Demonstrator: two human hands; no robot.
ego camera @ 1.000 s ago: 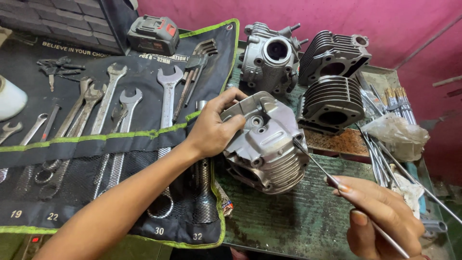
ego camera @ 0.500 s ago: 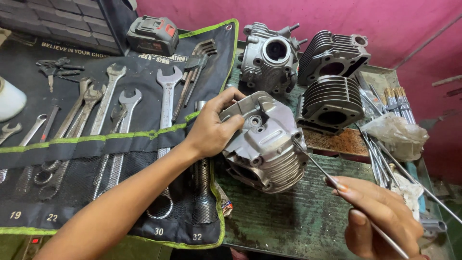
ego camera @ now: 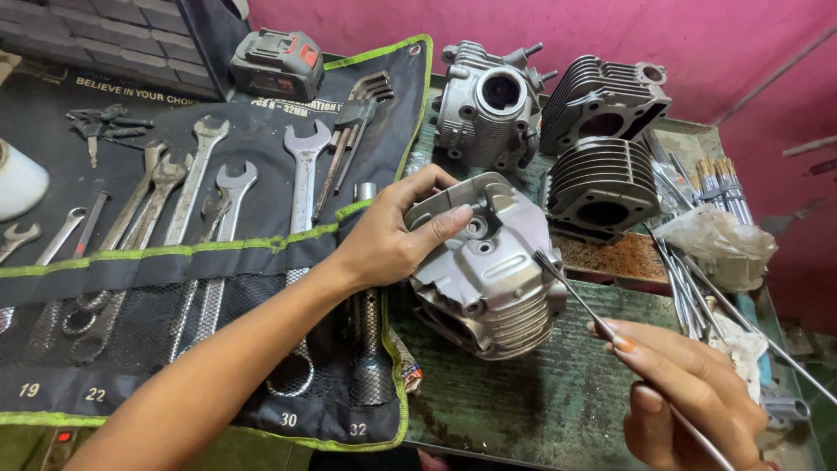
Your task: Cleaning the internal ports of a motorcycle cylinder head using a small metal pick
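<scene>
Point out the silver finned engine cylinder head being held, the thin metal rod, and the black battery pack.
silver finned engine cylinder head (ego camera: pixel 488 270), head view, top cover face.
thin metal rod (ego camera: pixel 575 292), head view, shaft near tip.
black battery pack (ego camera: pixel 277 63), head view, top casing.

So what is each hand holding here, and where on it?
The left hand grips the grey finned engine cylinder head by its upper edge. The right hand pinches a thin metal rod partway along its shaft.
</scene>
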